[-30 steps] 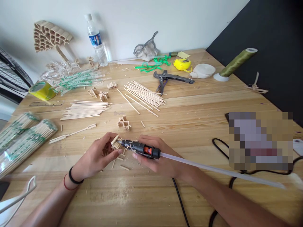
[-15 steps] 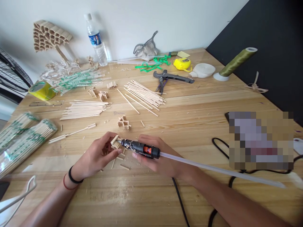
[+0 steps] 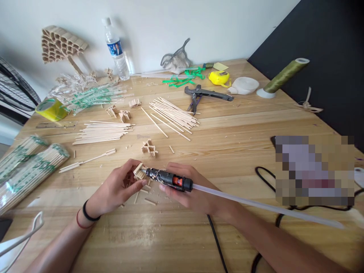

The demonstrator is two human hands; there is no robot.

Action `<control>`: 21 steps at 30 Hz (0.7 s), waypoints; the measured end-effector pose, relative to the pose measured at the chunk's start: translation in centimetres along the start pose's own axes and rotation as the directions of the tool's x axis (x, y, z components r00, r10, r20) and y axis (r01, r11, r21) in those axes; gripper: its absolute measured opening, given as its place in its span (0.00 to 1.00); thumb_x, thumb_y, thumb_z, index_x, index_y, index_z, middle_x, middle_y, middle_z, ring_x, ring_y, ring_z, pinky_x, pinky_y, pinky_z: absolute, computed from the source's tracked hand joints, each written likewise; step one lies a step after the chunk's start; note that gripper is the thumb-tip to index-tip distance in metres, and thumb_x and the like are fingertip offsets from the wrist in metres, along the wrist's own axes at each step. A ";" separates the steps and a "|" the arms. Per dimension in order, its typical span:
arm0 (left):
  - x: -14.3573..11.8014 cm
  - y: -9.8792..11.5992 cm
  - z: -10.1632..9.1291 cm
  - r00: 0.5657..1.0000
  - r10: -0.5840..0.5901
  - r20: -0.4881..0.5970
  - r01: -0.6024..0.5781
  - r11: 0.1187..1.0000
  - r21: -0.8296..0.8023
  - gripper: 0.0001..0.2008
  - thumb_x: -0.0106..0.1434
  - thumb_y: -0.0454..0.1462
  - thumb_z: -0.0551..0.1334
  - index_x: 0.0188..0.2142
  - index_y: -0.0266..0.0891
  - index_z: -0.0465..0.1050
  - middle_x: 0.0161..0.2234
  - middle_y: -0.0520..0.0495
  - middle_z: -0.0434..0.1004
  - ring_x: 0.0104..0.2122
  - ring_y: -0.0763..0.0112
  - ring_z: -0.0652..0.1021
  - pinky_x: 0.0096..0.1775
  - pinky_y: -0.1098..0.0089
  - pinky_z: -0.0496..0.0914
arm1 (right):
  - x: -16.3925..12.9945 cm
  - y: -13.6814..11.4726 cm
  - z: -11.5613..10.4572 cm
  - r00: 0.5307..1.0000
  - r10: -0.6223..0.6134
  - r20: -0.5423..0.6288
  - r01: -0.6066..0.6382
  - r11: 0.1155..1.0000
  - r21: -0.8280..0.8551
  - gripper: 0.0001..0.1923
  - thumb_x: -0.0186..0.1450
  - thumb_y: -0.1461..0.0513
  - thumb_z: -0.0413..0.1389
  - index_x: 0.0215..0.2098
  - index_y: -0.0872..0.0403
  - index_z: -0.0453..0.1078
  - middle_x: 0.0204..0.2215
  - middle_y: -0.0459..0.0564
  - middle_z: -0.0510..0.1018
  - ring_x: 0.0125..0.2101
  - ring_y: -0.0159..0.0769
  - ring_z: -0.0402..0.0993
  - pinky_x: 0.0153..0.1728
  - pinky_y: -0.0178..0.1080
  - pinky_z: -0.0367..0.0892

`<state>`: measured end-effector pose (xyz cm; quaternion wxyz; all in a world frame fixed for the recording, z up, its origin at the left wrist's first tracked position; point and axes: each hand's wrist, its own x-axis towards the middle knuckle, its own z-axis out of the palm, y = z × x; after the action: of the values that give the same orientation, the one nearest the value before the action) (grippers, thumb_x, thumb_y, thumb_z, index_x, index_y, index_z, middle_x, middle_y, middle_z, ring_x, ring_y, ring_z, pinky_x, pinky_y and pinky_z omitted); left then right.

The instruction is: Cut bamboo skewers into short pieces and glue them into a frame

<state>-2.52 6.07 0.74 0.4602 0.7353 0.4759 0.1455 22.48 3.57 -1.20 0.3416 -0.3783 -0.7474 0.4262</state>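
Head view, left to right: wrapped stick bundles [image 3: 28, 167] at the table's [image 3: 227, 144] left edge, loose sticks [image 3: 101, 132] further in, then my left hand [image 3: 118, 187] near the front middle, fingers curled and pinching a small wooden stick piece [image 3: 138, 171] just above the tabletop. Glue gun [image 3: 167, 178] nozzle touches that piece; my right hand [image 3: 190, 189] wraps the gun body with fingers closed round it, clear glue stick [image 3: 267, 206] trailing out right, black cord [image 3: 216, 239] running toward me. Pliers [image 3: 206, 94] and green thread spool [image 3: 283, 74] sit well apart at the back right.
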 end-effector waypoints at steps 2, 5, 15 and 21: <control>0.0 0.0 0.0 1.000 -0.003 -0.001 0.003 1.000 0.001 0.17 0.69 0.47 0.62 0.50 0.38 0.66 0.22 0.62 0.61 0.19 0.79 0.61 0.20 0.78 0.53 | 0.0 0.0 0.0 1.000 -0.001 0.002 0.001 1.000 -0.002 0.12 0.69 0.65 0.58 0.29 0.52 0.63 0.26 0.41 0.70 0.28 0.32 0.66 0.35 0.36 0.61; 0.1 0.0 0.0 1.000 -0.001 -0.001 0.001 1.000 0.001 0.17 0.69 0.47 0.62 0.49 0.38 0.66 0.22 0.61 0.62 0.19 0.78 0.61 0.20 0.77 0.53 | 0.0 0.0 0.0 1.000 -0.006 -0.003 0.006 1.000 -0.012 0.12 0.69 0.64 0.58 0.28 0.52 0.63 0.26 0.41 0.70 0.28 0.32 0.66 0.35 0.36 0.61; 0.0 0.0 0.1 1.000 0.009 -0.013 -0.009 1.000 0.003 0.17 0.69 0.46 0.62 0.50 0.38 0.66 0.22 0.61 0.60 0.19 0.78 0.61 0.20 0.77 0.54 | 0.0 0.3 0.1 1.000 -0.014 -0.014 0.013 0.999 -0.039 0.12 0.69 0.64 0.59 0.29 0.51 0.64 0.26 0.41 0.72 0.29 0.32 0.68 0.35 0.36 0.64; 0.0 -0.3 0.0 1.000 0.009 0.003 -0.009 1.000 -0.004 0.17 0.70 0.47 0.61 0.51 0.39 0.66 0.23 0.61 0.60 0.20 0.78 0.61 0.21 0.78 0.55 | -0.1 0.6 0.2 0.998 -0.061 -0.011 0.060 0.996 -0.059 0.08 0.70 0.63 0.58 0.32 0.50 0.69 0.28 0.43 0.76 0.31 0.35 0.72 0.39 0.37 0.70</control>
<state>-2.65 6.12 0.49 0.4617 0.7367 0.4716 0.1471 22.51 3.62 -1.88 0.3480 -0.3680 -0.7685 0.3910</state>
